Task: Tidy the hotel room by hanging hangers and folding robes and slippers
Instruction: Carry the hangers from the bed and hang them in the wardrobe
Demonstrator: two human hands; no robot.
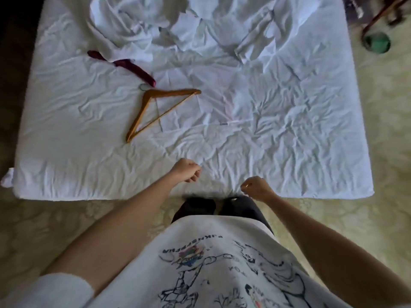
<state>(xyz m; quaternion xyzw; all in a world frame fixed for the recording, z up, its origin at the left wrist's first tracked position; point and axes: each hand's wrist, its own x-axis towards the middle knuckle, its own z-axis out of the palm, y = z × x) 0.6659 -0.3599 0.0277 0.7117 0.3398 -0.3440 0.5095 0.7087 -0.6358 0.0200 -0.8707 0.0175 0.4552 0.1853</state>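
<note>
Both hands empty: left hand (186, 170) and right hand (255, 187) loosely curled at 6 o'clock. Hanger (155, 111) lies on bed (289, 130), 10 o'clock; robe (138, 25) at 12. Judged: between steps; next, reach for hanger.

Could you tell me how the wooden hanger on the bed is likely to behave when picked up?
The wooden hanger is probably rigid, keeping its triangular shape when lifted. It looks slim, so likely light. Lying flat on the wrinkled sheet, it shouldn't roll.
</note>
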